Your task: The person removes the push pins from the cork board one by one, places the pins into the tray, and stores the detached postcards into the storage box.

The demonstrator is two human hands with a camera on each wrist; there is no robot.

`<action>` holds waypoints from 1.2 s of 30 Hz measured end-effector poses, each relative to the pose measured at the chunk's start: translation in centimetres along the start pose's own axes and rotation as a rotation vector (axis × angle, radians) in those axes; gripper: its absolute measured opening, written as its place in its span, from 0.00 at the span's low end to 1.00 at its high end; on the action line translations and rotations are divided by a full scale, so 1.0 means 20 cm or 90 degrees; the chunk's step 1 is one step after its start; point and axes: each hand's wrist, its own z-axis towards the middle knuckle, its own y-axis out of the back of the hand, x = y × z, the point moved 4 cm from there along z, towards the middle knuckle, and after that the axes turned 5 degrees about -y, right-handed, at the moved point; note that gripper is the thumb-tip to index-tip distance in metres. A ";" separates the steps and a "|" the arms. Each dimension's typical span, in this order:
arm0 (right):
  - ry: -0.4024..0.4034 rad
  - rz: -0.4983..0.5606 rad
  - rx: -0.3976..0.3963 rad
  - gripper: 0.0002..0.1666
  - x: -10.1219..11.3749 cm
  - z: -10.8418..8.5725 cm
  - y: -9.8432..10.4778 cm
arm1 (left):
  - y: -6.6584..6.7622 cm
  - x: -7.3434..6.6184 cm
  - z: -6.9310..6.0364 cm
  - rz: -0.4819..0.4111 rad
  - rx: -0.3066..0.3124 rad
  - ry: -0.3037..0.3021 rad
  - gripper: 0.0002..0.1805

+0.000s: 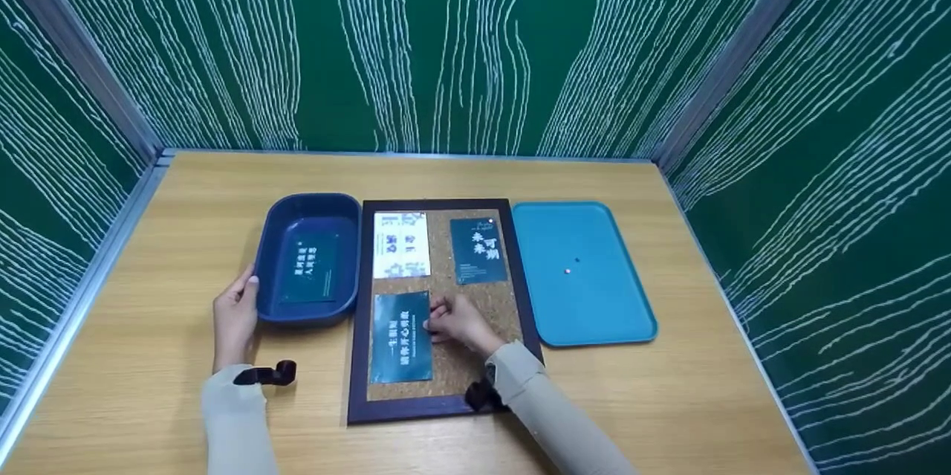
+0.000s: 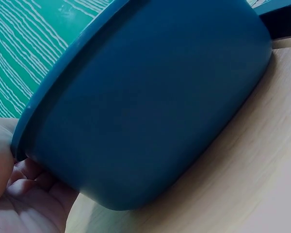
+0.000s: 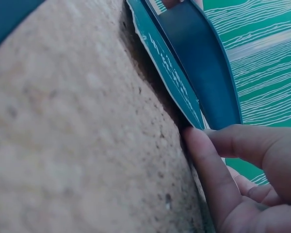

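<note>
In the head view my left hand [image 1: 236, 311] grips the near left side of a dark blue plastic basin [image 1: 269, 237]; the left wrist view shows the thumb over its rim [image 2: 53, 82] and fingers beneath. A dark green card [image 1: 319, 267] with white lettering lies inside. My right hand [image 1: 462, 322] pinches the right edge of another green card [image 1: 392, 356] on a framed cork board [image 1: 487, 311]. From the right wrist, this card [image 3: 167, 68] is seen standing partly off the cork, its edge between thumb and finger.
On the board's upper half are a white card [image 1: 400, 244] and a green card [image 1: 478, 252], each with a small pin at its top right. A turquoise tray [image 1: 594, 311] with two tiny pins stands right of the board. Green walls enclose the wooden table [image 1: 416, 174].
</note>
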 end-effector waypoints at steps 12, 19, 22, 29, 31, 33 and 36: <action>-0.007 -0.014 0.006 0.13 0.02 -0.02 0.02 | -0.01 0.00 0.01 -0.014 0.009 0.027 0.25; -0.018 0.006 0.018 0.15 0.01 -0.02 0.03 | 0.00 0.00 0.00 -0.020 0.014 0.029 0.25; -0.023 0.025 0.028 0.17 0.01 -0.01 0.03 | 0.00 0.01 0.00 -0.027 0.013 0.033 0.25; -0.040 0.057 0.034 0.18 0.02 -0.02 0.03 | -0.01 0.01 -0.01 -0.037 0.003 0.024 0.25; -0.044 0.066 0.038 0.19 0.02 -0.02 0.03 | -0.01 0.01 -0.01 -0.043 0.007 0.026 0.25; -0.045 0.077 0.042 0.19 0.03 -0.02 0.03 | -0.01 0.01 -0.01 -0.048 0.012 0.028 0.25; -0.043 0.091 0.046 0.20 0.04 -0.02 0.03 | -0.01 0.01 -0.01 -0.052 0.015 0.031 0.25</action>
